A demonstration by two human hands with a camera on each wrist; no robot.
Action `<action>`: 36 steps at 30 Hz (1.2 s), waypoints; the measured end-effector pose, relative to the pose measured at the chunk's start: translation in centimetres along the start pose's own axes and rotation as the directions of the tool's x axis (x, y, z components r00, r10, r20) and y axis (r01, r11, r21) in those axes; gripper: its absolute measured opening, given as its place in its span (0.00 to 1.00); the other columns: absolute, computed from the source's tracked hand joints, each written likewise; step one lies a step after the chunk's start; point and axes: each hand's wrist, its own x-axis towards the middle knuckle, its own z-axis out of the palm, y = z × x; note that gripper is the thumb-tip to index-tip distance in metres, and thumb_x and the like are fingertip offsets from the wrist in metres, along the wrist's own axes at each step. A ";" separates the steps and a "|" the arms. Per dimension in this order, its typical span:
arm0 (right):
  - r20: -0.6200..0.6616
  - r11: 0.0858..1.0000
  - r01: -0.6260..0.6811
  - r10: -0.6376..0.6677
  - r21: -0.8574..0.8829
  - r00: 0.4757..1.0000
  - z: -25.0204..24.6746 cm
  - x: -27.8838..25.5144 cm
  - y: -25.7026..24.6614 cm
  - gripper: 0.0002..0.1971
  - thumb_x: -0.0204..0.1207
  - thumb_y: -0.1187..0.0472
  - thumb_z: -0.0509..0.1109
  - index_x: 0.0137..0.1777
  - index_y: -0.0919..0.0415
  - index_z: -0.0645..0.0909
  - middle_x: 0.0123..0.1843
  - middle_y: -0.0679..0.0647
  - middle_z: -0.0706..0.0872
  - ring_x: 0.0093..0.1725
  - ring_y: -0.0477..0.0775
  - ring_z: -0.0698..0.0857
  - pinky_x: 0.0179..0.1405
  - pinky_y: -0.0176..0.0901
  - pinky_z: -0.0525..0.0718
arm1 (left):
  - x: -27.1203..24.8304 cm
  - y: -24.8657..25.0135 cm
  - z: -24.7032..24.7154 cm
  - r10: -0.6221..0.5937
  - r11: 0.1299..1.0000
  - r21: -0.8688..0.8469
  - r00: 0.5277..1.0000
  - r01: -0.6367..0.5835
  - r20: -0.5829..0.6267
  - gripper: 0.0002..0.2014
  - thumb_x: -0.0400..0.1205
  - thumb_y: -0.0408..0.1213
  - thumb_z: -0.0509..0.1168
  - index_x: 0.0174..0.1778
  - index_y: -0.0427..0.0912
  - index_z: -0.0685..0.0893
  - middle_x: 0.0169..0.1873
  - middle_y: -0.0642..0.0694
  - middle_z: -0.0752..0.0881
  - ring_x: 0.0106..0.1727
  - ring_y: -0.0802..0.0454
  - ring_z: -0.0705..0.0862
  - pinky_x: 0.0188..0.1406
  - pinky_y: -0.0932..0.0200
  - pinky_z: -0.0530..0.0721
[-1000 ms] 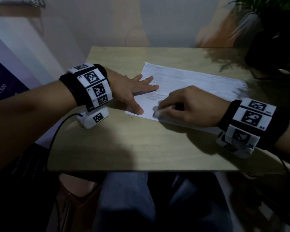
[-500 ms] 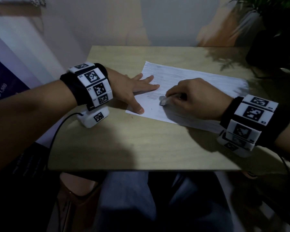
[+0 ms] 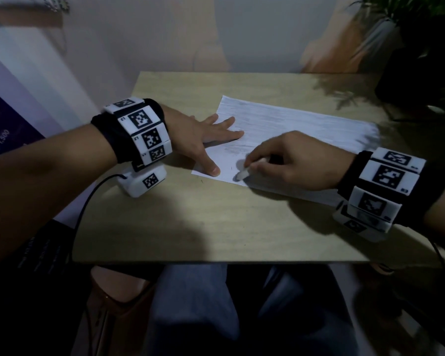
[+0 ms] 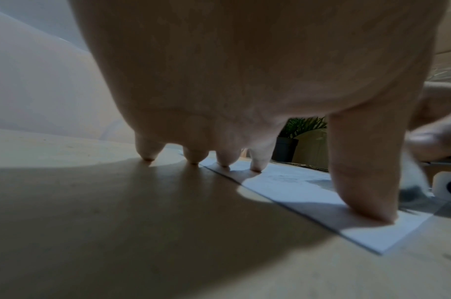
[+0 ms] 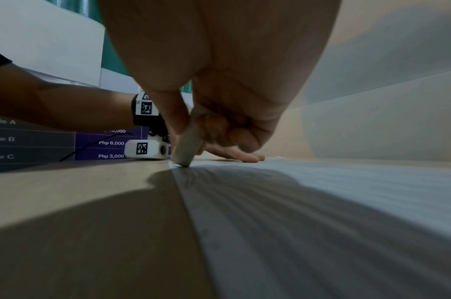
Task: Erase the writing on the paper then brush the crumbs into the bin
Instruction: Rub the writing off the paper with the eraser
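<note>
The paper (image 3: 288,134) lies flat on the wooden table (image 3: 216,222), angled, with its near-left corner toward the person. The left hand (image 3: 203,140) is spread with straight fingers, pinning that end of the sheet: the thumb presses near the corner, and in the left wrist view the fingertips (image 4: 256,169) come down along the sheet's left edge, some on the paper and the outermost on bare wood. The right hand (image 3: 290,163) has its fingers curled round a pale eraser (image 3: 242,173), the tip of which touches the paper close to the near edge. Half a second ago that hand and eraser were farther up the sheet; now they have come back toward the near edge, roughly where they were a second ago, while the left hand has stayed put. Faint grey smudging (image 3: 235,147) shows above the eraser, though the blur makes it hard to say whether legible writing remains. A potted plant (image 3: 419,47) stands at the table's far right corner.
</note>
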 end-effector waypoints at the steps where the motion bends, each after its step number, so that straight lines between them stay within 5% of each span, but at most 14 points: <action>1: -0.036 0.999 -0.032 0.031 -0.013 0.999 -0.1 0.2 0.2 0.14 0.83 0.48 0.64 0.56 0.50 0.90 0.48 0.46 0.92 0.46 0.50 0.87 0.52 0.50 0.82 | 0.0 0.0 0.0 0.001 1.000 -0.003 1.000 -0.001 0.000 0.51 0.80 0.63 0.68 0.87 0.69 0.35 0.86 0.62 0.27 0.87 0.56 0.27 0.86 0.38 0.32; 4: -0.123 0.993 -0.057 0.044 -0.103 0.991 0.0 0.6 0.6 0.21 0.79 0.43 0.56 0.54 0.50 0.89 0.47 0.48 0.92 0.46 0.54 0.87 0.50 0.55 0.84 | 0.0 0.0 0.0 0.001 1.000 0.000 1.000 -0.001 -0.002 0.51 0.81 0.63 0.68 0.87 0.69 0.35 0.86 0.61 0.27 0.87 0.55 0.27 0.86 0.38 0.32; 9: 0.001 1.000 -0.009 0.009 0.020 1.000 0.0 0.7 0.0 0.12 0.84 0.53 0.65 0.60 0.48 0.89 0.51 0.45 0.92 0.49 0.47 0.86 0.53 0.44 0.82 | 0.0 0.0 0.0 0.000 1.000 0.006 1.000 0.000 0.003 0.51 0.80 0.64 0.68 0.87 0.69 0.34 0.86 0.61 0.27 0.87 0.55 0.27 0.86 0.38 0.32; 13: -0.143 0.986 -0.081 0.060 -0.144 0.988 0.2 1.4 0.6 0.12 0.84 0.50 0.63 0.48 0.50 0.86 0.45 0.49 0.90 0.47 0.56 0.85 0.49 0.53 0.83 | -0.2 0.2 -0.1 -0.001 1.000 -0.003 1.000 0.001 0.001 0.51 0.81 0.62 0.68 0.86 0.69 0.35 0.86 0.61 0.27 0.87 0.55 0.27 0.86 0.38 0.32; 18: -0.014 1.000 -0.009 0.009 0.030 1.000 0.1 1.4 -0.4 0.14 0.82 0.45 0.64 0.60 0.42 0.89 0.47 0.30 0.85 0.46 0.37 0.83 0.51 0.31 0.78 | -0.2 0.2 0.0 0.000 1.000 -0.005 1.000 0.000 -0.002 0.51 0.81 0.61 0.69 0.87 0.69 0.35 0.86 0.60 0.27 0.87 0.55 0.27 0.86 0.38 0.32; 22: -0.112 0.994 -0.035 0.023 -0.103 0.993 0.2 1.5 0.4 0.20 0.81 0.35 0.59 0.47 0.45 0.86 0.37 0.44 0.85 0.41 0.49 0.82 0.48 0.52 0.84 | -0.3 0.3 0.0 -0.001 1.000 -0.001 1.000 0.001 -0.004 0.50 0.82 0.60 0.69 0.87 0.68 0.35 0.86 0.60 0.27 0.87 0.55 0.27 0.87 0.38 0.33; 25: 0.008 0.999 0.022 -0.022 0.024 1.000 0.3 1.3 0.0 0.23 0.76 0.31 0.57 0.60 0.37 0.87 0.50 0.43 0.91 0.49 0.42 0.86 0.53 0.42 0.83 | -0.3 0.3 0.0 0.001 1.000 0.000 1.000 -0.001 0.000 0.51 0.81 0.62 0.68 0.87 0.68 0.35 0.86 0.60 0.27 0.87 0.54 0.27 0.86 0.37 0.32; 28: -0.054 0.999 -0.042 0.043 0.007 0.998 0.2 1.4 0.1 0.27 0.71 0.25 0.54 0.60 0.31 0.86 0.47 0.40 0.91 0.45 0.39 0.84 0.49 0.44 0.82 | -0.4 0.5 0.1 -0.001 1.000 0.004 1.000 0.001 -0.010 0.51 0.80 0.65 0.67 0.87 0.68 0.35 0.86 0.60 0.27 0.87 0.54 0.27 0.86 0.36 0.32; 36: -0.108 0.998 -0.028 0.022 -0.055 0.994 -0.1 0.8 0.4 0.28 0.77 0.35 0.55 0.54 0.52 0.90 0.46 0.50 0.92 0.46 0.53 0.87 0.50 0.53 0.84 | -0.2 0.7 0.4 -0.031 0.999 0.043 0.998 0.033 -0.062 0.53 0.77 0.71 0.64 0.88 0.67 0.35 0.87 0.56 0.28 0.87 0.49 0.27 0.85 0.34 0.31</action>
